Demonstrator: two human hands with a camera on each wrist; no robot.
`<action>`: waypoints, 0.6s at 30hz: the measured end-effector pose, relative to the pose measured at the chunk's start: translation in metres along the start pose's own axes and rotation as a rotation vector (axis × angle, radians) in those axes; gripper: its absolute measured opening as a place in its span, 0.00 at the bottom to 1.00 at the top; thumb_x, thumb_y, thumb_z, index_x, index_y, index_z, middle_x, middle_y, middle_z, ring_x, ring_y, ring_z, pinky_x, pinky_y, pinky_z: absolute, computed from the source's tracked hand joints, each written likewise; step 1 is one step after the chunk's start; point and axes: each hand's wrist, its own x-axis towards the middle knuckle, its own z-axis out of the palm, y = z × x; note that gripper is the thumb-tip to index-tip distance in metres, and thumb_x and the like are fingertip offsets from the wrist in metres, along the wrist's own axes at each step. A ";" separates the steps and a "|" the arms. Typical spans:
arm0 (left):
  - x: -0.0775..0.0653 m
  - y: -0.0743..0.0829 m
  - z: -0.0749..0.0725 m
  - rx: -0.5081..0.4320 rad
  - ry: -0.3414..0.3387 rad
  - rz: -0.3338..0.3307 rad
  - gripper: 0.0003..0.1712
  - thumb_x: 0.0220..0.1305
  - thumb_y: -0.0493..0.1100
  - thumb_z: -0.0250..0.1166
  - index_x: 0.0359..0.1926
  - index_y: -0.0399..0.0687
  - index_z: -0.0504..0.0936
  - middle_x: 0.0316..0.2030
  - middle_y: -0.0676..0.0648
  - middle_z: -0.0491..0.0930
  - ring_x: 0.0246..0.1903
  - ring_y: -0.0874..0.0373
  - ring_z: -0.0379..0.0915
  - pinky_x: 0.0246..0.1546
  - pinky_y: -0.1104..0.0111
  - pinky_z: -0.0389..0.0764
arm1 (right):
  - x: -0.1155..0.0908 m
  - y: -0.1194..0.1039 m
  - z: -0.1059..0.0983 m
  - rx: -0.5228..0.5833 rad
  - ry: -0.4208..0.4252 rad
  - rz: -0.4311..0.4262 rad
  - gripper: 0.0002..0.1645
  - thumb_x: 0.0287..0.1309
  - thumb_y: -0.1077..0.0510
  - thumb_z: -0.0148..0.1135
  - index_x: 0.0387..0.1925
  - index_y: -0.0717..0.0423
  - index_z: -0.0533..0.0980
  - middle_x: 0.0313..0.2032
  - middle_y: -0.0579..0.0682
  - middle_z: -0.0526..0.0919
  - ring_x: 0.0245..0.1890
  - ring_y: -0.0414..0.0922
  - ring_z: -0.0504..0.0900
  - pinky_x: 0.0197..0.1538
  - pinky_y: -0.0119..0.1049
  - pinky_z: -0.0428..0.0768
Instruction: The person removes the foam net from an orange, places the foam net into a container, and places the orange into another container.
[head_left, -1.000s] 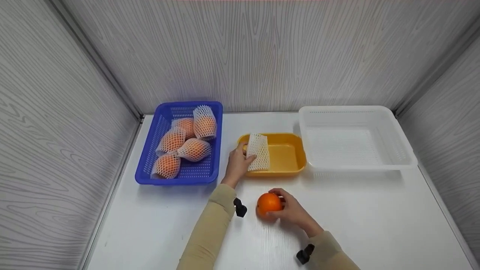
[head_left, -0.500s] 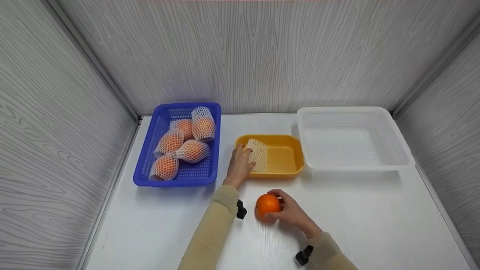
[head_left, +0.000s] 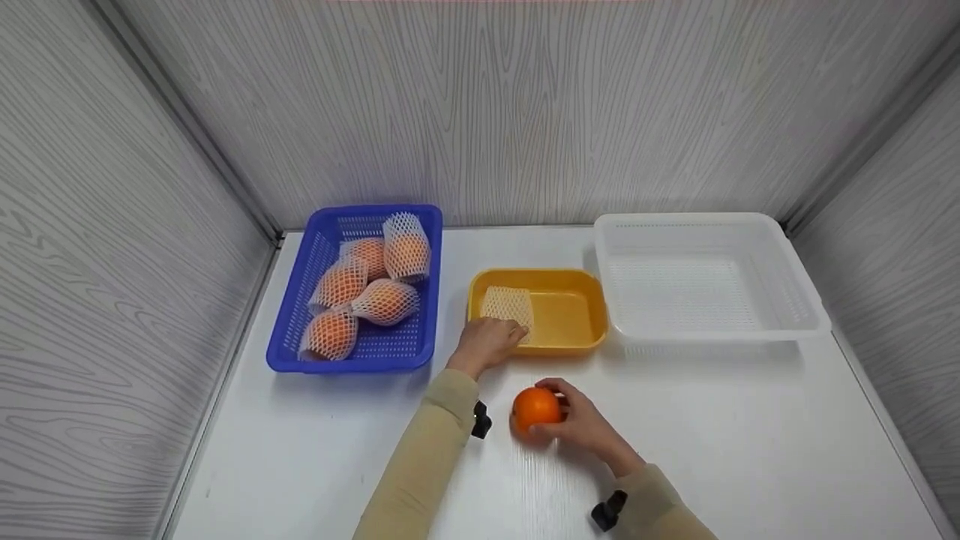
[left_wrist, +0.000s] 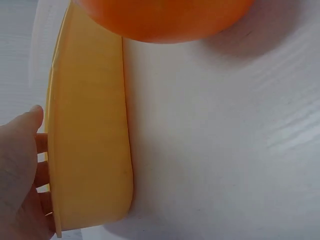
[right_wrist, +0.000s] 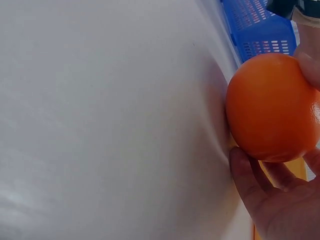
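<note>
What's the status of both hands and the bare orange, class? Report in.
Right hand grips bare orange on the table. Left hand at yellow tray rim, touching foam net lying inside. Nothing blocking.

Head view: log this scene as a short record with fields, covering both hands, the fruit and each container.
left hand: rests at the front rim of the yellow plastic tray, fingers by the white foam net sleeve lying inside it
right hand: grips the bare round orange on the white table
blue plastic basket: four net-wrapped oranges
white plastic basket: right of the tray, nothing seen inside
</note>
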 end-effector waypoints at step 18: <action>-0.007 0.008 -0.004 -0.038 -0.001 -0.013 0.28 0.77 0.58 0.42 0.54 0.50 0.83 0.51 0.46 0.80 0.53 0.48 0.73 0.56 0.56 0.72 | -0.007 0.002 -0.015 0.003 0.111 0.003 0.40 0.47 0.49 0.78 0.61 0.51 0.70 0.55 0.54 0.73 0.48 0.52 0.76 0.54 0.48 0.75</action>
